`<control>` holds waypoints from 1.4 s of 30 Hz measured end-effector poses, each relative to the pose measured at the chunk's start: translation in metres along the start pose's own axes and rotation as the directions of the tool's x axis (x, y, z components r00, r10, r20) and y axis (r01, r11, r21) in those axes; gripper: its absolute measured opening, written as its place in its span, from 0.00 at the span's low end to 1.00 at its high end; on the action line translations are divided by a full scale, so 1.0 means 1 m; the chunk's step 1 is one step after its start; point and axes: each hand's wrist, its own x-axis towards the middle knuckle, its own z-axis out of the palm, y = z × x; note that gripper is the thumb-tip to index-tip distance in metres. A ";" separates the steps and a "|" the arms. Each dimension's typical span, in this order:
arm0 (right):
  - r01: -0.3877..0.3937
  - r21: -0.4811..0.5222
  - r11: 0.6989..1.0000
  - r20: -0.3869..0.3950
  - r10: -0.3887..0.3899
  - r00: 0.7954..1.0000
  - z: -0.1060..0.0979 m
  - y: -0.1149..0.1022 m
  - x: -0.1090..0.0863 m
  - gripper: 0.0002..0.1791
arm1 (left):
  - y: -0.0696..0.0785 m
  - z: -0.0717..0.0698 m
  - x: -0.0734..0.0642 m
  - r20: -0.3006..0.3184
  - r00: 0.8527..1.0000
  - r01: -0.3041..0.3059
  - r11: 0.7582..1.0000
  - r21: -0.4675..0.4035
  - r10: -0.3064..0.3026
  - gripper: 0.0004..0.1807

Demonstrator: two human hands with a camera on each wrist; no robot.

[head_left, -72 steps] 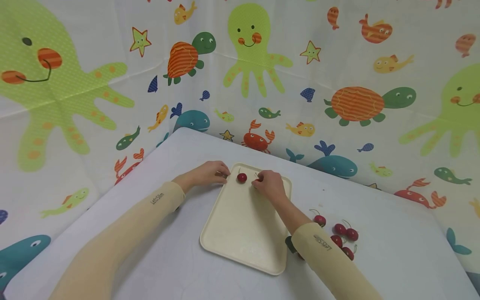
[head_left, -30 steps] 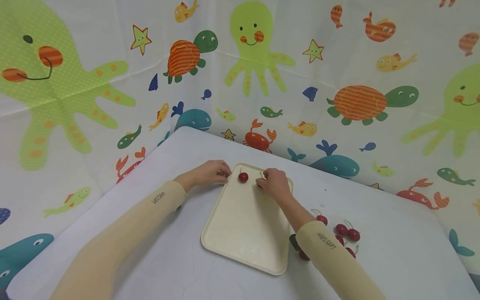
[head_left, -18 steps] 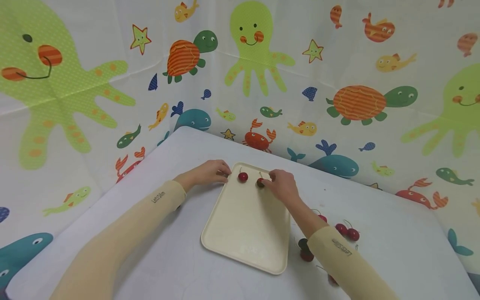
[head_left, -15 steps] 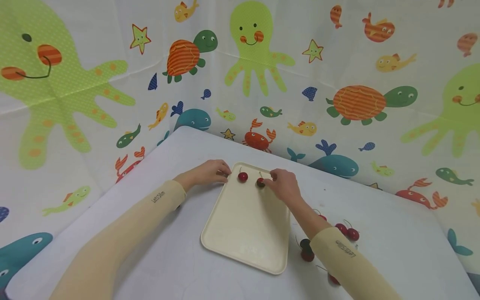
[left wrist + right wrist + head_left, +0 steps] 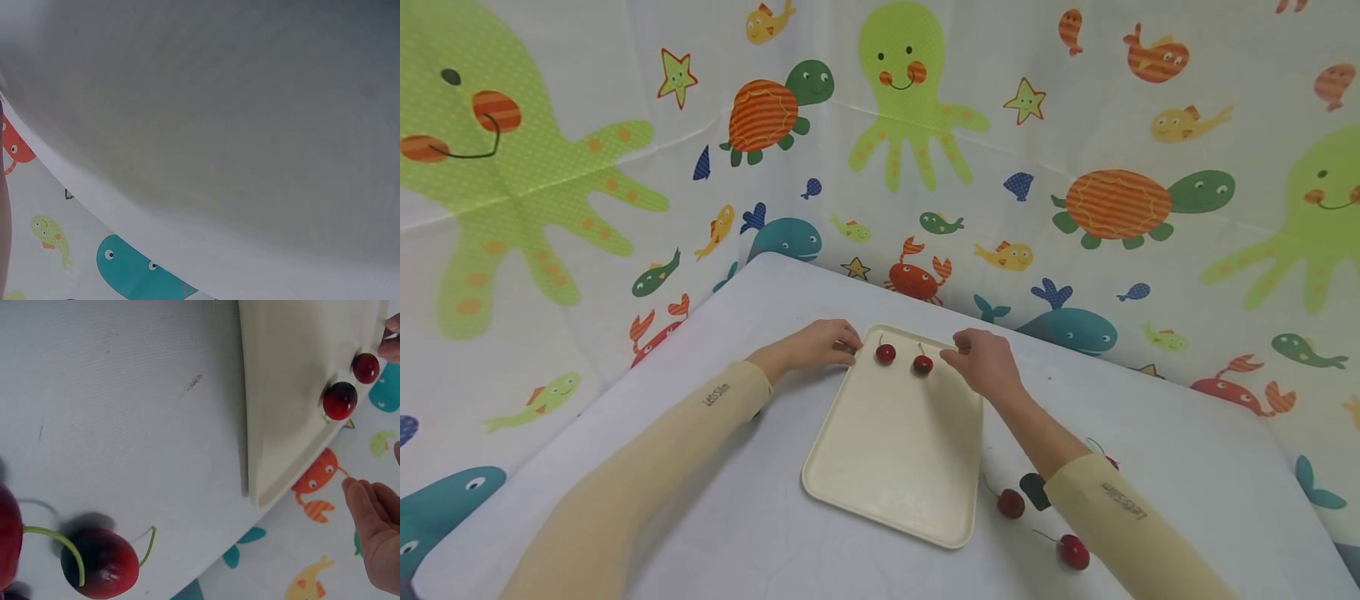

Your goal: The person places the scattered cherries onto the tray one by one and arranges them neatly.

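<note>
A cream tray (image 5: 891, 450) lies on the white table. Near its far end sit two dark red cherries with stems, the left cherry (image 5: 886, 354) and the right cherry (image 5: 922, 364). My left hand (image 5: 816, 346) rests at the tray's far left edge, fingertips touching the rim, fingers loosely bent. My right hand (image 5: 988, 362) hovers over the tray's far right corner, just right of the right cherry and apart from it; in the right wrist view its fingers (image 5: 362, 503) are extended and hold nothing. The left wrist view shows mostly table, with only a sliver of hand.
Right of the tray lie loose cherries, among them a near cherry (image 5: 1073, 552) and another cherry (image 5: 1011, 503); my right sleeve (image 5: 1127, 517) covers others. More cherries (image 5: 100, 562) show in the right wrist view. A sea-animal patterned curtain (image 5: 970, 275) stands behind the table.
My right hand has let go of the right cherry, which stays on the tray, and has moved away to the right. The left hand has not moved.
</note>
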 end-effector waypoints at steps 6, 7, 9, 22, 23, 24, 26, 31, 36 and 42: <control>-0.029 0.009 1.000 0.018 0.029 0.999 -0.006 0.014 -0.011 0.25 | 0.000 0.000 -0.001 0.001 1.000 -0.012 1.000 0.008 0.012 0.18; -0.035 0.010 0.999 0.019 0.035 0.999 -0.007 0.016 -0.014 0.25 | 0.000 0.000 -0.001 0.002 1.000 -0.013 1.000 0.006 0.013 0.18; -0.049 0.007 0.999 0.018 0.049 0.999 -0.009 0.021 -0.018 0.26 | 0.000 0.000 -0.001 0.004 1.000 -0.013 1.000 0.004 0.013 0.18; -0.086 -0.014 0.996 0.035 0.086 0.996 -0.024 0.054 -0.048 0.27 | -0.001 0.000 -0.001 0.010 1.000 -0.021 1.000 0.004 0.021 0.17; -0.091 -0.008 0.996 0.039 0.091 0.995 -0.025 0.057 -0.050 0.28 | -0.001 0.000 -0.001 0.008 1.000 -0.020 1.000 0.002 0.020 0.17; -0.097 -0.004 0.995 0.040 0.097 0.994 -0.027 0.059 -0.052 0.29 | -0.001 0.000 -0.001 0.006 1.000 -0.020 1.000 0.002 0.020 0.17; -0.108 0.005 0.994 0.042 0.107 0.993 -0.031 0.065 -0.056 0.30 | -0.002 0.000 -0.001 0.002 1.000 -0.022 1.000 0.000 0.022 0.17; -0.112 0.007 0.994 0.030 0.111 0.993 -0.039 0.079 -0.065 0.32 | -0.002 0.000 -0.001 0.001 1.000 -0.019 1.000 0.004 0.019 0.17; -0.121 -0.005 0.993 0.010 0.121 0.993 -0.042 0.091 -0.072 0.32 | -0.002 -0.002 -0.003 0.000 1.000 -0.021 1.000 0.011 0.021 0.17; -0.165 -0.012 0.986 0.046 0.165 0.985 -0.042 0.098 -0.080 0.32 | -0.004 -0.002 -0.003 0.007 1.000 -0.019 1.000 0.012 0.019 0.18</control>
